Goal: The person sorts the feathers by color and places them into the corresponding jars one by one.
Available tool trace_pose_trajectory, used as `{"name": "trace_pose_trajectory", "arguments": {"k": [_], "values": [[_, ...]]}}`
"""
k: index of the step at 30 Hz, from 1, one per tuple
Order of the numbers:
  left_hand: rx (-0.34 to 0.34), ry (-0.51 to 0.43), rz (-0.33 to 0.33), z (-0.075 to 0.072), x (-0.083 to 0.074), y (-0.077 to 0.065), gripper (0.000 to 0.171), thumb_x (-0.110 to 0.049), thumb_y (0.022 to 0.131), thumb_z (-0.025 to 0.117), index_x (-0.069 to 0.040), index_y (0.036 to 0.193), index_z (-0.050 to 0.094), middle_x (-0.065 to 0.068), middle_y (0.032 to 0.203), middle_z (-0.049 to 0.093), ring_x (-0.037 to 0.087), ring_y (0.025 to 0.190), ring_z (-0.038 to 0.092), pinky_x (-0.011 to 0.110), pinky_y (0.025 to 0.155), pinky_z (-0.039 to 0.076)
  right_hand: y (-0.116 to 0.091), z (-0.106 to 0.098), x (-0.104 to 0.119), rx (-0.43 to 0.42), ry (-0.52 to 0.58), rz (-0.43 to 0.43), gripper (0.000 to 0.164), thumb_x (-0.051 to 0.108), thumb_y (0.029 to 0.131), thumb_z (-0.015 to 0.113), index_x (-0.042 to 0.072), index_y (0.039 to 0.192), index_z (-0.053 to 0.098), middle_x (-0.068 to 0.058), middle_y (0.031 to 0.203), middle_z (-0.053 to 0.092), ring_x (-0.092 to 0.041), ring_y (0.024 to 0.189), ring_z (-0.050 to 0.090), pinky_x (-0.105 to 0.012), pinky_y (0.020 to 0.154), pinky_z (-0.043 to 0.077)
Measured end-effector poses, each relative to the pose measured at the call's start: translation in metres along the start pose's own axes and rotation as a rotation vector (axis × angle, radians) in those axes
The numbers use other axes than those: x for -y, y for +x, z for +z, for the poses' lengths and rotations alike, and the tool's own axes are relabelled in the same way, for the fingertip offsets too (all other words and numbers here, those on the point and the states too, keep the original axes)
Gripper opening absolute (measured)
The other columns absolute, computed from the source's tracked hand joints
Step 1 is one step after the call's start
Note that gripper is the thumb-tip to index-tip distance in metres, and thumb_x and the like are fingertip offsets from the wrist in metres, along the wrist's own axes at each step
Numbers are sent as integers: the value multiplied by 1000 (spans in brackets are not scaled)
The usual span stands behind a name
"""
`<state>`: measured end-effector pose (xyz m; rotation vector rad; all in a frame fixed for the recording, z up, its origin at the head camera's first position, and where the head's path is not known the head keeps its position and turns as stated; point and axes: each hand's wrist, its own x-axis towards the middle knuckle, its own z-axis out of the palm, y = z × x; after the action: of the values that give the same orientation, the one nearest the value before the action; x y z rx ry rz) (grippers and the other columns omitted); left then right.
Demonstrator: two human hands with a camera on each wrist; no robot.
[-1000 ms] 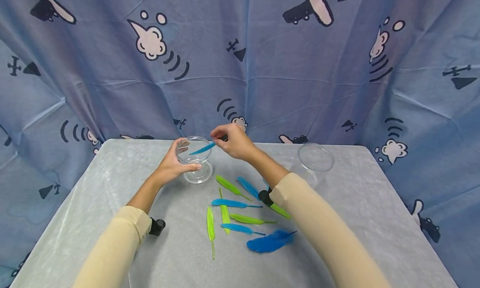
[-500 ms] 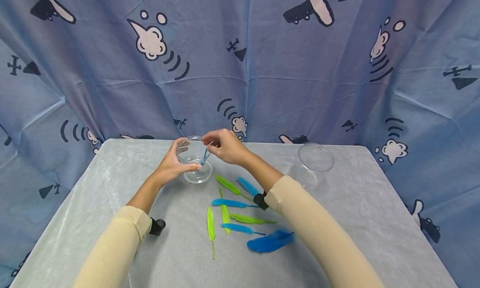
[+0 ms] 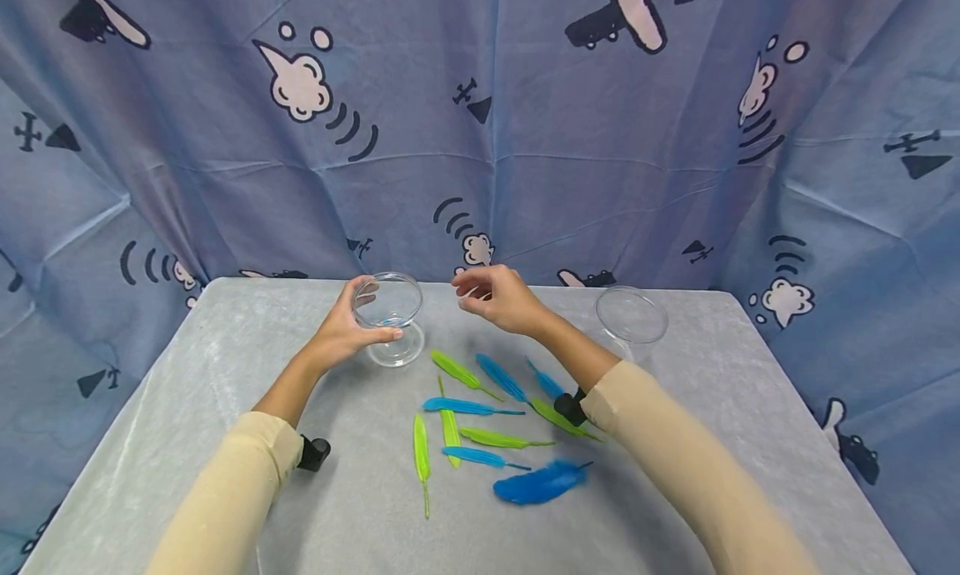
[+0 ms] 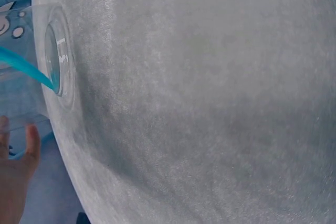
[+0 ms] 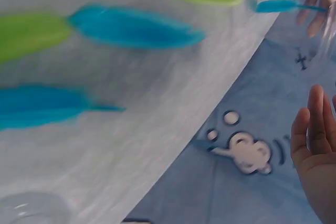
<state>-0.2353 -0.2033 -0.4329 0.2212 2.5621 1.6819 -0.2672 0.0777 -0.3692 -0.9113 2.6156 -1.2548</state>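
Two hands in play towards the far side of the bench [image 3: 337, 508]: grips the clear jar [image 3: 386, 308] with the left hand [image 3: 341, 333], thumb across the near wall, fingers round behind, base down on the bench. And inside the jar, plain to see from the left wrist, a slanting blue feather [image 4: 23, 69], lower end at the bottom. Over to the right hand [image 3: 498, 298]: hangs in the air just beside the jar, fingers loosely bent, nothing in their hold. Down on the bench, scattered in front, five green feathers [image 3: 422, 450] and four slim blue feathers [image 3: 462, 406], one blue right across a green; closest to the person, a broad fluffy blue feather [image 3: 540, 483]. Off to the right, well apart, a second clear jar [image 3: 632, 325], lower part behind the right forearm. Beige sleeves [image 3: 232, 483] on both arms, black fittings [image 3: 315, 453] at the cuffs, and across the back, a blue curtain [image 3: 420, 100] printed with planes and cloud puffs.
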Motion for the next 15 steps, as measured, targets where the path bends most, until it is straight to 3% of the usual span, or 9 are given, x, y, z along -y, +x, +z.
{"name": "trace_pose_trajectory", "arguments": {"k": [8, 15], "values": [[8, -5, -9, 0, 2, 0, 107, -27, 77, 88, -12, 156, 17, 15, 158, 30, 36, 146, 26, 56, 111, 35, -26, -15, -34, -5, 8, 73, 29, 2, 92, 69, -2, 121, 67, -19, 107, 71, -27, 96, 67, -41, 86, 55], [12, 9, -9, -1, -1, -1, 107, -27, 78, 87, -12, 156, 15, 15, 158, 29, 37, 146, 26, 56, 111, 34, -46, -20, -61, 8, -30, 75, 30, 0, 91, 69, -8, 120, 66, -23, 105, 70, -30, 95, 67, -44, 87, 54]]}}
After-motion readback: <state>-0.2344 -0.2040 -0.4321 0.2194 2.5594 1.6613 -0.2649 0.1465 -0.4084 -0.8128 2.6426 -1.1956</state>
